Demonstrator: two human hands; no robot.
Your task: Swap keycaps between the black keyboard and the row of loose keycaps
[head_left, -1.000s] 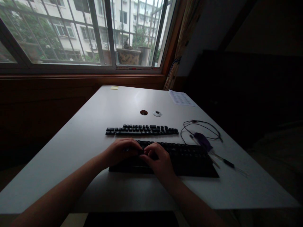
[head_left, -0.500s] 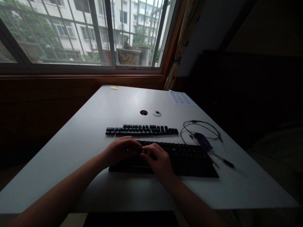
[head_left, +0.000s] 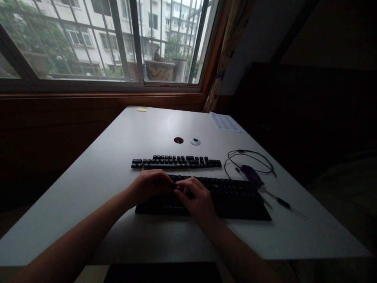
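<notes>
A black keyboard [head_left: 235, 200] lies across the front of the desk, its cord at the upper right. Over its left half, my left hand [head_left: 151, 182] is closed, thumb and fingers bent inward. My right hand [head_left: 196, 194] meets it from the right in a pinch. Between the fingertips of both hands is a small dark piece, apparently a keycap [head_left: 173, 184], mostly hidden by the fingers. Just behind the keyboard, loose black keycaps [head_left: 176, 161] are lined up in rows on the desk. My hands cover the keyboard's left keys.
The white desk [head_left: 97, 173] runs back to a barred window. At right lie a coiled cable [head_left: 253, 151], a dark purple item [head_left: 251, 176] and a thin tool with a black handle [head_left: 283, 203]. A round hole [head_left: 178, 140], a ring cover [head_left: 195, 141] and a printed sheet [head_left: 226, 122] are farther back.
The fingertips of my left hand have shifted slightly and bent further in toward my right fingers. My right hand stays nearly where it was, and the loose keycaps have not moved.
</notes>
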